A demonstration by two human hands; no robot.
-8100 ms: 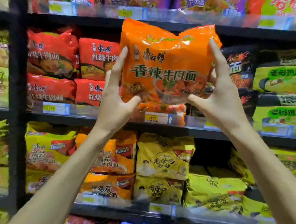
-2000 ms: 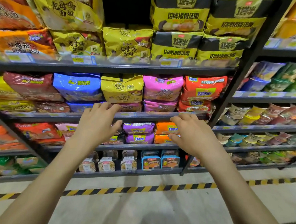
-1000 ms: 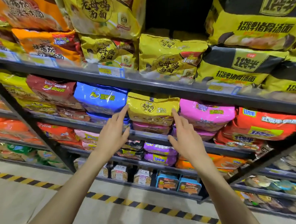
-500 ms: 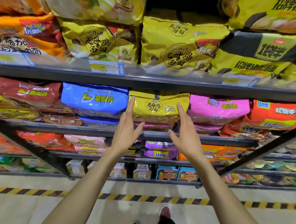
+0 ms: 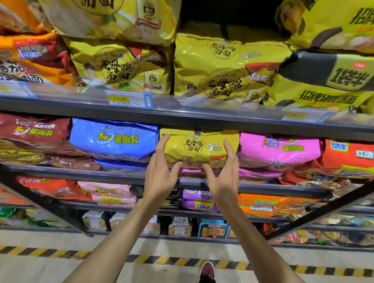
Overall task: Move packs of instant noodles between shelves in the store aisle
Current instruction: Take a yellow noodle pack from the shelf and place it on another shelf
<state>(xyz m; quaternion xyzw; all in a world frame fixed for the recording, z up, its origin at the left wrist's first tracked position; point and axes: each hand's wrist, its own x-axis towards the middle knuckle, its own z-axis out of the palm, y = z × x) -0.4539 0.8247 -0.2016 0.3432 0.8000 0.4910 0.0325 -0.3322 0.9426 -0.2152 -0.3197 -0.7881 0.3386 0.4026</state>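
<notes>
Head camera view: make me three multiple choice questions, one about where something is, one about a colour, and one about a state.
1. The yellow pack in the hands lies between:
A) a blue pack and a pink pack
B) two black packs
C) two green boxes

2. The floor tape is striped:
A) red and white
B) yellow and black
C) blue and white

3. The left hand and right hand are:
A) hanging idle
B) each holding a price tag
C) gripping the yellow pack at its two ends

Answers:
1 A: blue is at its left and pink at its right.
2 B: the stripes alternate yellow and black.
3 C: fingers lie on its sides and thumbs curl under it.
</notes>
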